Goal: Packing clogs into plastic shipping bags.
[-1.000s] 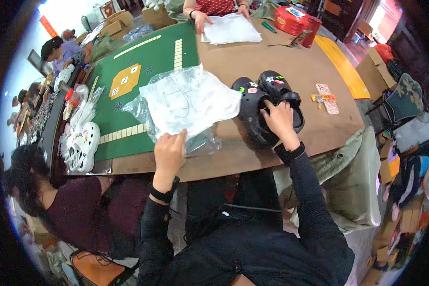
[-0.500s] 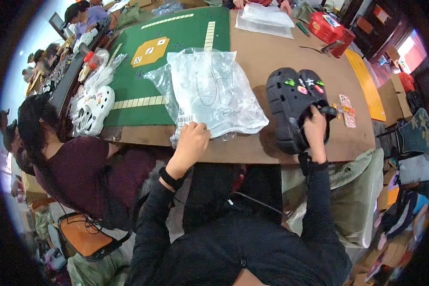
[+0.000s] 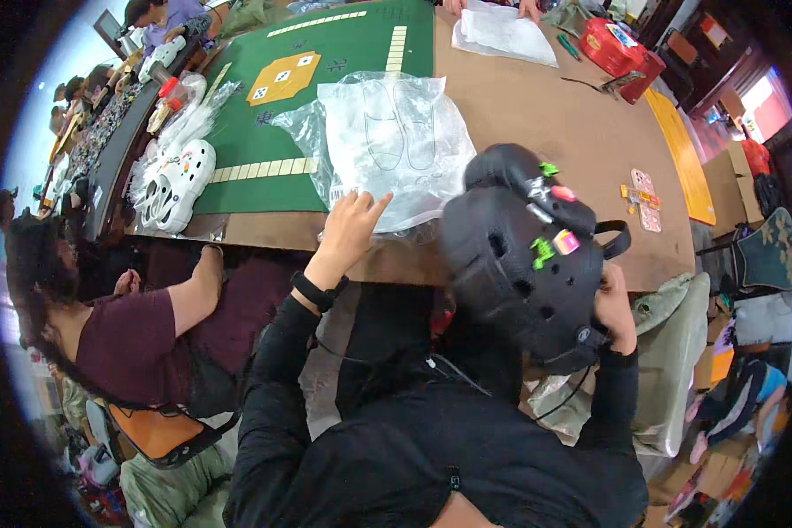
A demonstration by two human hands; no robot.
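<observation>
A pair of black clogs (image 3: 524, 260) with bright green, pink and white charms is held up over the table's front edge, tilted and slightly blurred. My right hand (image 3: 616, 306) grips them by the heel end, its fingertips partly hidden behind the shoe and strap. To their left lies a clear plastic bag (image 3: 396, 145) with a shoe outline printed on it. At the bag's near left corner is my left hand (image 3: 354, 231), fingers apart and the index stretched out; it touches or hovers just over the plastic.
White clogs (image 3: 178, 189) lie at the left by crumpled plastic. A green mat (image 3: 246, 150) covers the table's left part. At the right are a pink phone case (image 3: 644, 198), a red tape roll (image 3: 612, 48) and a phone (image 3: 620, 81). A person in maroon (image 3: 141, 334) sits close left.
My right hand has lifted the black clogs off the table, bringing them left and toward me. The fingers of my left hand have loosened from the bag's edge and spread.
</observation>
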